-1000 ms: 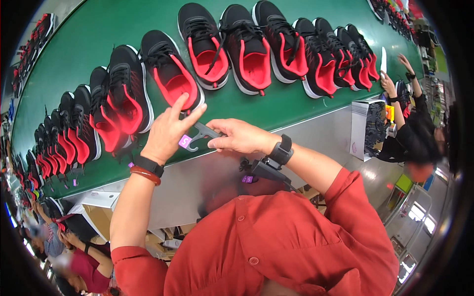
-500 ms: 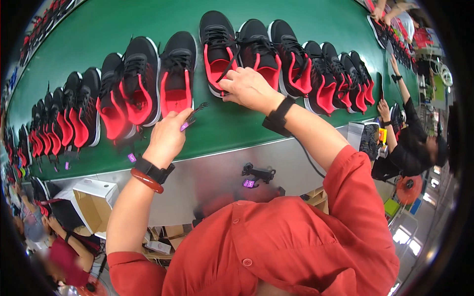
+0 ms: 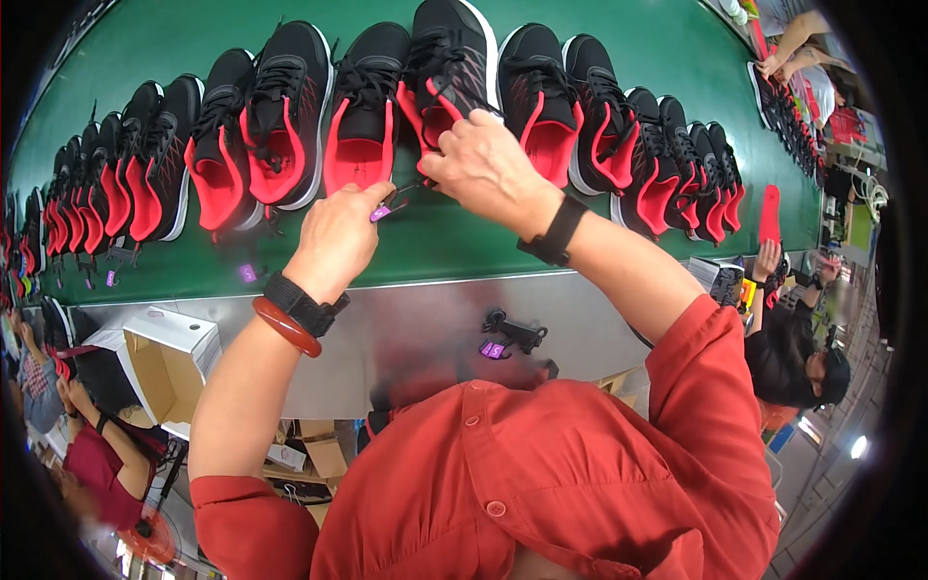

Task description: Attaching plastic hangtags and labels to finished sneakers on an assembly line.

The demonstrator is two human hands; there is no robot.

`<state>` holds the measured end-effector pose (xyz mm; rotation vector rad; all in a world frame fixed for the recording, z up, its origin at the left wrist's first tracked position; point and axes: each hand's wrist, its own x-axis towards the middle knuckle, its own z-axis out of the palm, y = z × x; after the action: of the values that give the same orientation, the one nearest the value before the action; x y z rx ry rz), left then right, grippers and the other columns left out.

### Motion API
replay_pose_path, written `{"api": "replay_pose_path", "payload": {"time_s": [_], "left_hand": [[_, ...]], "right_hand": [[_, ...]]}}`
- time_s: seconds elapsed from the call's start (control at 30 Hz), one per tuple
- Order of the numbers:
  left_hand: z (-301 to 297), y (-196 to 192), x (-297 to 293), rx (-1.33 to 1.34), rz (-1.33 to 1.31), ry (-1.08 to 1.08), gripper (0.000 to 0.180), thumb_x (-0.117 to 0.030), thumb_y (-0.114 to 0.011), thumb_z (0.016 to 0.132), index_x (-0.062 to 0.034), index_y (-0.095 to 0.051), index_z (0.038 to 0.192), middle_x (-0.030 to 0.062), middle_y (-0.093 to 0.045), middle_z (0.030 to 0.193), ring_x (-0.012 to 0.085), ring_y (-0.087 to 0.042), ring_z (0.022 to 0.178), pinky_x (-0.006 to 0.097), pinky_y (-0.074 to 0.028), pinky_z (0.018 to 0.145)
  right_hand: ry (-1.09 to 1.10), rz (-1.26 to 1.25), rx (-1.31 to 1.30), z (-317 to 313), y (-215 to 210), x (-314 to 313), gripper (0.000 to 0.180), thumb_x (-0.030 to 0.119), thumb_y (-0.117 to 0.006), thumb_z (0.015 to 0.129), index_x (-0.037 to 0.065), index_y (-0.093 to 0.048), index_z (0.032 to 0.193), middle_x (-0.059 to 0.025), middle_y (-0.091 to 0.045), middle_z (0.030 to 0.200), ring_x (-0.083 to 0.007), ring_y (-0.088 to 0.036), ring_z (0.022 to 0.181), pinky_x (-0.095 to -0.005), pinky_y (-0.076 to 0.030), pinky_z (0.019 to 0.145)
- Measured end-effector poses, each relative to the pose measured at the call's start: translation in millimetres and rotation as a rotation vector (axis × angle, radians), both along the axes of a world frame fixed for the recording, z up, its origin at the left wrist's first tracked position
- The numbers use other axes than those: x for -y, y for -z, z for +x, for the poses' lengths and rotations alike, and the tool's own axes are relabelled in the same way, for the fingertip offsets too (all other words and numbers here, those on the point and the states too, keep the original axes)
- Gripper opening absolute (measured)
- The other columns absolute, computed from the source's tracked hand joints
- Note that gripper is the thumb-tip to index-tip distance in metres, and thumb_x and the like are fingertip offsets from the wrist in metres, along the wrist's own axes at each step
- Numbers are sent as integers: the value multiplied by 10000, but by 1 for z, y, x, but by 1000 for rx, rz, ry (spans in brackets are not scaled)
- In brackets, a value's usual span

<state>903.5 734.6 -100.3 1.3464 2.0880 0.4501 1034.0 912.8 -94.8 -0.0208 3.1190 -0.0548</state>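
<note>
My right hand [image 3: 488, 169] is closed on the heel of a black sneaker [image 3: 452, 58] with red lining. This sneaker is tilted, its patterned side and white sole edge showing. In my left hand [image 3: 340, 237] a small black plastic shoe hanger [image 3: 411, 193] with a purple tag is pinched, its tip near that sneaker's heel. Another black sneaker [image 3: 367, 72] stands just beyond my left fingers, opening toward me. More tagged black hangers [image 3: 517, 333] lie on the metal edge in front of me.
Rows of matching sneakers [image 3: 290, 97] stretch left and right along the green belt [image 3: 193, 34]. A metal ledge [image 3: 416, 333] borders it. An open white box [image 3: 174, 362] stands at left. Other people work at both sides; one hand at right holds a red strip [image 3: 769, 215].
My right hand has turned and tilted the sneaker, its toe now farther right. The left hand has moved with the hanger toward the sneaker's heel. The shoe rows have shifted in view.
</note>
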Motion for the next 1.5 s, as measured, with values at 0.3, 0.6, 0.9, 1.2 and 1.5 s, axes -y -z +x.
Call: {"api": "replay_pose_path", "payload": {"time_s": [0.3,0.6,0.9,1.2,1.5], "left_hand": [[21,8,-7,-92,282,38,522,63,-553,774,-166,-613,1239,221,-427,1409,398,-601,1021,439,-510,868],[35,-32,-15,-417,399,90,498,111,-549,696,-91,-667,1135,141,-599,1143,325,-604,1002,400,-502,821],[115,24,-117,-99,365,305,317,8,-613,815,-76,-579,1118,96,-606,1179,321,-639,971,397,-546,780],[139,28,-122,38,428,219,193,15,-641,795,-49,-621,976,97,-637,1010,324,-641,928,394,-530,765],[136,25,-125,36,400,244,174,-7,-657,797,-51,-619,960,79,-627,974,317,-644,882,395,-530,734]], "right_hand": [[221,-222,-124,32,23,-14,298,172,-728,744,129,-628,1021,-71,-593,939,-238,-591,846,-370,-413,735],[352,-553,43,200,-20,60,201,154,-711,759,88,-560,874,-85,-542,839,-279,-537,811,-374,-416,730],[548,-593,240,274,11,95,217,214,-748,725,79,-616,832,-87,-574,865,-273,-554,864,-383,-441,770],[1179,-1734,-135,261,-2,42,201,165,-507,999,25,-493,1143,-39,-623,785,-106,-595,665,-270,-498,593],[1171,-1794,-292,217,27,45,316,155,-445,1027,20,-399,1308,-42,-616,782,-104,-585,639,-253,-497,578]]}}
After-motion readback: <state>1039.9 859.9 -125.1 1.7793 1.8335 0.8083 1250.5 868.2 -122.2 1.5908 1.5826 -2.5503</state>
